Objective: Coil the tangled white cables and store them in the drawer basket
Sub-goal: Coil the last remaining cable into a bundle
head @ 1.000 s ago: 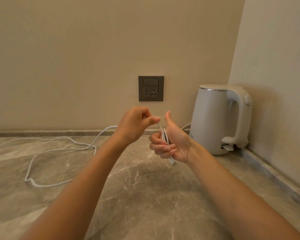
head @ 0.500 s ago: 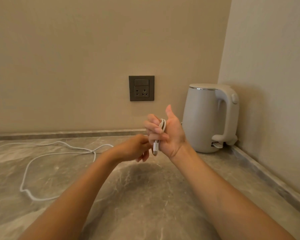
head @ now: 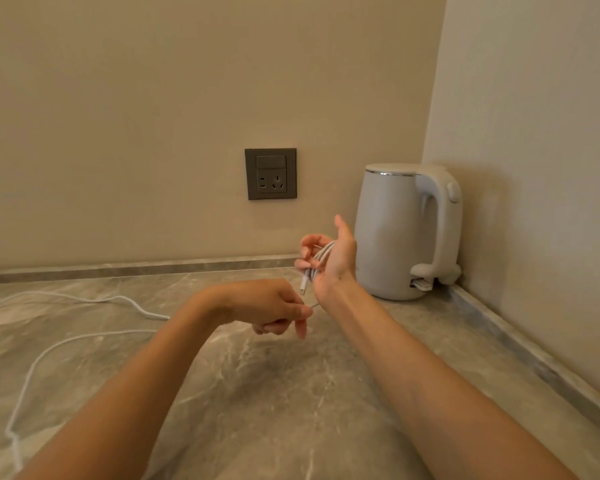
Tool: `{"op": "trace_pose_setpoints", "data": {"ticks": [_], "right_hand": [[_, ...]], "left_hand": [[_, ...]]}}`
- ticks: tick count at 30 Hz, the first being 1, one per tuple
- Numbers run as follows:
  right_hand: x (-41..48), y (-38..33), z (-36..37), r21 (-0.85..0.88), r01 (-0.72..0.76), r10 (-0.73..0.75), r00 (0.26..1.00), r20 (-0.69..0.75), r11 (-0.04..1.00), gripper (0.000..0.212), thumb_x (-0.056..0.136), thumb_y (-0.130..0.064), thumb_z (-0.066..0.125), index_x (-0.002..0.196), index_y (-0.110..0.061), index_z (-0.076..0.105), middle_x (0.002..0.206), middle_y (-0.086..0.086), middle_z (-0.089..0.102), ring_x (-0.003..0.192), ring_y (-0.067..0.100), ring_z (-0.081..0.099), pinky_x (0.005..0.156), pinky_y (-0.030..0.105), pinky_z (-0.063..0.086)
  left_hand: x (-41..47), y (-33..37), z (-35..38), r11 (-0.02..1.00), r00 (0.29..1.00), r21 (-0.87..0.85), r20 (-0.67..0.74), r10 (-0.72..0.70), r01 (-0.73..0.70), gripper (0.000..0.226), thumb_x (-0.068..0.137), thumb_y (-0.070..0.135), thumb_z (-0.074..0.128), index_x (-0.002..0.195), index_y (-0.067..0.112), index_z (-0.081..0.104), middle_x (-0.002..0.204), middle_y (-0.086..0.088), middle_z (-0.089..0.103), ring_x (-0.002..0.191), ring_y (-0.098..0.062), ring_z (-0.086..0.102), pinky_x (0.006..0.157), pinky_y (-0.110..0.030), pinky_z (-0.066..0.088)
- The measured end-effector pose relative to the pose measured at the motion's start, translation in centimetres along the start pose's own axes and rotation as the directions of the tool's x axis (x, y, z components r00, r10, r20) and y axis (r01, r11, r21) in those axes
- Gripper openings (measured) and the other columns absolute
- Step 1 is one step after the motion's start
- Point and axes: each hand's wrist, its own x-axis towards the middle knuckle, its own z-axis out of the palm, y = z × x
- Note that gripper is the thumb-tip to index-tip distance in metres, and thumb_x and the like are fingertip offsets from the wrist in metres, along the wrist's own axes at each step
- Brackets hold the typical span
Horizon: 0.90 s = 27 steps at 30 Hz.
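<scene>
white kettle [head: 392,233], wall socket [head: 270,173], marble counter [head: 291,393]

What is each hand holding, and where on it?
Right hand holds wound loops of the white cable round its fingers, connector end dangling; left hand pinches the loose run just below.

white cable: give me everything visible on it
The white cable is thin, round and flexible, smooth plastic by its look. Several turns are wound round the fingers of the right hand, with a small connector hanging below them. The left hand pinches a strand beneath. The slack trails leftward in loose curves on the grey marbled countertop, out of frame.
</scene>
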Motion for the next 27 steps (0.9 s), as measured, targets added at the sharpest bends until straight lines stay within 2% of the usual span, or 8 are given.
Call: {"op": "trace_pose_setpoints", "data": {"ticks": [4,10,15,17,19,21,24,27], "right_hand": [[0.1,0.6,-0.3,-0.312,0.072,-0.08,0.997,-0.012,0.947,0.063,0.096,-0.055,0.03,0.061,-0.006,0.047,0.048,0.005,0.041,0.029,0.005,0.032,0.035,0.018,0.027],[0.0,0.6,-0.2,-0.68,0.031,-0.049,0.999,-0.007,0.732,0.076,0.091,-0.069,0.012,0.059,-0.009,0.047,0.049,0.002,0.042,0.038,0.01,0.036,0.044,0.024,0.032],[0.1,0.6,-0.3,-0.827,-0.019,0.12,0.991,0.059,0.562,0.085,0.084,-0.076,0.003,0.056,-0.008,0.046,0.05,0.005,0.042,0.042,0.012,0.038,0.044,0.023,0.034],[0.1,0.6,-0.4,-0.858,-0.036,0.229,0.969,0.097,0.513,0.087,0.081,-0.078,-0.002,0.055,-0.008,0.044,0.051,0.006,0.044,0.043,0.013,0.038,0.042,0.022,0.032],[0.1,0.7,-0.6,-0.883,-0.049,0.342,0.931,0.13,0.468,0.091,0.077,-0.08,-0.006,0.055,-0.007,0.044,0.051,0.007,0.044,0.043,0.013,0.037,0.042,0.022,0.032],[0.0,0.8,-0.7,-0.877,-0.077,0.468,0.866,0.177,0.474,0.093,0.075,-0.081,-0.009,0.054,-0.007,0.043,0.052,0.008,0.043,0.043,0.013,0.035,0.042,0.021,0.031],[-0.3,0.8,-0.6,-0.853,-0.091,0.611,0.737,0.289,0.513,0.094,0.073,-0.083,-0.01,0.051,-0.008,0.042,0.047,0.006,0.041,0.04,0.011,0.031,0.039,0.019,0.028],[-0.6,0.6,-0.3,-0.816,-0.106,0.677,0.625,0.39,0.568,0.093,0.074,-0.082,-0.01,0.043,-0.009,0.039,0.041,0.003,0.038,0.034,0.008,0.028,0.037,0.018,0.025]], "left_hand": [[-0.6,0.2,-0.6,1.0,0.998,0.021,-0.063,-0.007,0.008,0.035,0.094,0.032,0.049,0.068,0.013,0.063,0.041,0.011,0.036,0.039,-0.005,0.028,0.043,-0.016,0.027],[-1.7,0.7,-2.1,0.998,0.961,0.054,-0.276,-0.003,0.018,0.033,0.087,0.035,0.06,0.058,0.018,0.063,0.049,0.007,0.041,0.047,-0.007,0.034,0.045,-0.016,0.029],[-2.5,0.5,-3.1,1.0,0.892,0.013,-0.452,0.024,-0.021,0.024,0.086,0.024,0.063,0.063,0.017,0.065,0.044,0.013,0.049,0.045,0.0,0.041,0.046,-0.01,0.031],[-2.7,0.4,-3.4,0.998,0.844,-0.029,-0.535,0.031,-0.056,0.021,0.086,0.024,0.063,0.066,0.017,0.064,0.054,0.009,0.056,0.055,-0.001,0.047,0.053,-0.015,0.035],[-2.9,0.1,-3.7,0.992,0.782,-0.076,-0.623,0.03,-0.099,0.02,0.087,0.023,0.061,0.068,0.016,0.063,0.064,0.001,0.056,0.062,-0.01,0.047,0.056,-0.02,0.035],[-2.8,0.0,-3.8,0.987,0.723,-0.083,-0.69,0.043,-0.138,0.021,0.088,0.023,0.059,0.069,0.016,0.063,0.066,-0.003,0.054,0.063,-0.012,0.045,0.056,-0.021,0.034],[-2.5,-0.1,-3.6,0.983,0.667,-0.04,-0.739,0.093,-0.181,0.021,0.088,0.023,0.059,0.07,0.014,0.063,0.063,0.001,0.055,0.062,-0.01,0.046,0.057,-0.021,0.035],[-2.1,-0.3,-3.5,0.974,0.608,-0.016,-0.783,0.128,-0.225,0.019,0.087,0.022,0.06,0.07,0.014,0.064,0.063,0.007,0.056,0.065,-0.004,0.051,0.06,-0.02,0.036]]}}
